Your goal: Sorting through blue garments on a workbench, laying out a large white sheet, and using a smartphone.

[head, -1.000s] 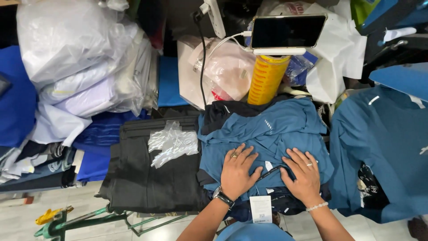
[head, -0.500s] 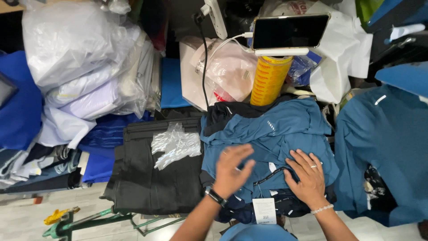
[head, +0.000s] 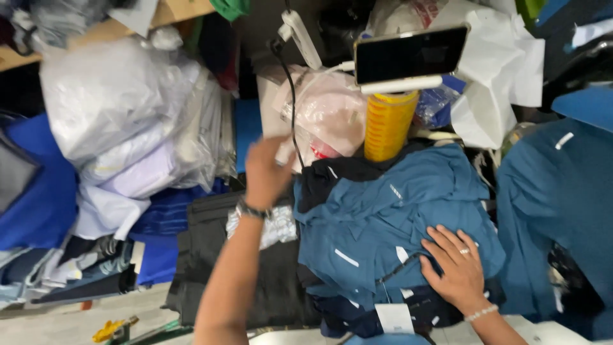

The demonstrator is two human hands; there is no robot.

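A clear plastic bag (head: 108,108) at ten o'clock holds folded white and lilac cloth. The left hand (head: 267,171) is raised toward a pink plastic-wrapped bundle (head: 329,115), its grip blurred and impossible to judge. The right hand (head: 454,269) lies open, fingers spread, holding nothing, flat on the teal folded fabric garment (head: 389,223) at centre.

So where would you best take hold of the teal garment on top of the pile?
Probably at its near hem edge, coming from the person's side. The teal garment lies flat on the stack with the right hand pressing its near right part, so the loose edge beside that hand is free to pinch. The far side is crowded by the yellow spool. The left hand is raised off it.
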